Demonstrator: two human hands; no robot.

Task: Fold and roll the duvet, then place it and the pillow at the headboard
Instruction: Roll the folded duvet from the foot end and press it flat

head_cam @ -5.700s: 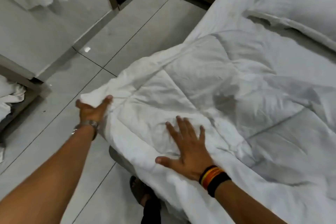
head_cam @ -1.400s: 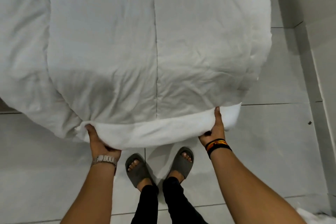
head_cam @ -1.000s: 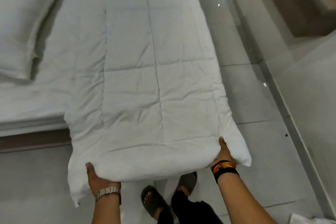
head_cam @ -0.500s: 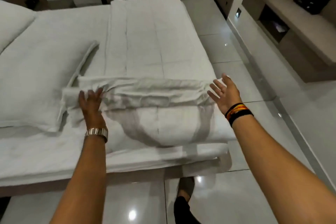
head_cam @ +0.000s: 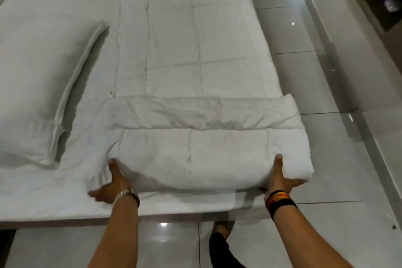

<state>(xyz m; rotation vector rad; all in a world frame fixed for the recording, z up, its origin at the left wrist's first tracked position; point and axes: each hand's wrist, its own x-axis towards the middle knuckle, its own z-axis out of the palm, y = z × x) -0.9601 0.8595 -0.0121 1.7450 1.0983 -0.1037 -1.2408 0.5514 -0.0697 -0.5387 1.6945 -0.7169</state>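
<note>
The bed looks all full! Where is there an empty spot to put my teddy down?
Bare sheet lies along the near edge, between the pillow and the left hand. A narrower strip runs between the pillow and the long duvet. The right side is crowded: duvet and its roll, gripped by the right hand.

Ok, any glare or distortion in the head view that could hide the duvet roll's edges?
Head view: glare spots only on the floor tiles; the duvet is evenly, dimly lit, its white edges faint against the bed sheet; wide-angle bending at frame edges; both hands' outlines slightly soft.
</note>
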